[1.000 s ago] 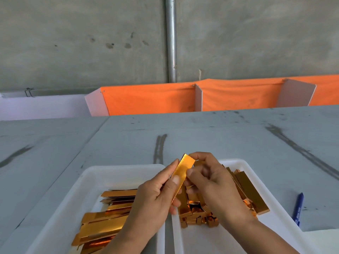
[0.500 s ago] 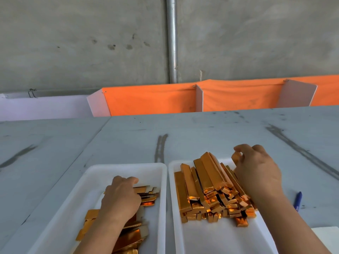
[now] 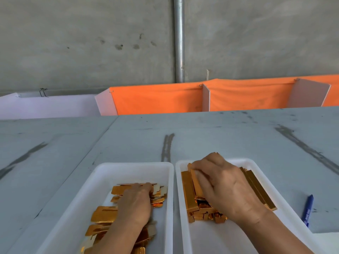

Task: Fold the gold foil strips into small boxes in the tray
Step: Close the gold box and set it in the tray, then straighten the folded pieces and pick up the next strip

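Under the left hand, in the left tray, flat gold strips lie crosswise, while the right hand rests bent-fingered on folded boxes in the right tray; whether either hand grips anything I cannot tell.

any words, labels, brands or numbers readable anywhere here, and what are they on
blue pen: white print along the barrel, too small and blurred to read
gold foil strips, folded boxes, white trays, orange cloth: no text visible
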